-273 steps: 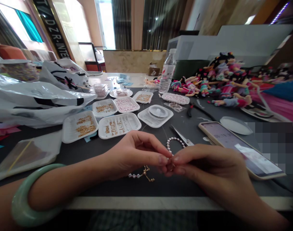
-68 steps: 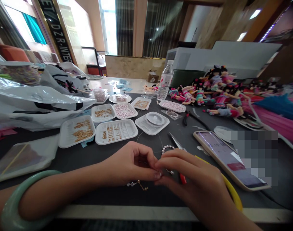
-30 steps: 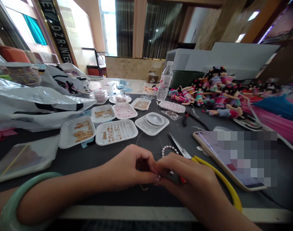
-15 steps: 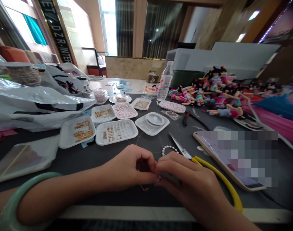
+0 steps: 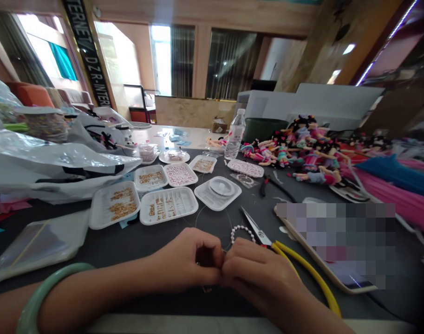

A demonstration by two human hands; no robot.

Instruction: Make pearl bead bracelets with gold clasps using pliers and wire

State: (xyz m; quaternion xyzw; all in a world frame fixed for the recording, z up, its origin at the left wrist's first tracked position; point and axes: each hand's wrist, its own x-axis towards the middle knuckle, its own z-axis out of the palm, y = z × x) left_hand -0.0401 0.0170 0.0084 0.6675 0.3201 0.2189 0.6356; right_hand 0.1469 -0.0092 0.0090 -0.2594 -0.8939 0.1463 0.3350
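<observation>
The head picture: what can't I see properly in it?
In the head view:
Anything pinched between the left hand and the right hand: hidden by the hands themselves.
The bead ring's near side: behind the right hand.
Most of the phone screen: covered by blurry squares.
The bangle's lowest part: cut off by the bottom edge.
</observation>
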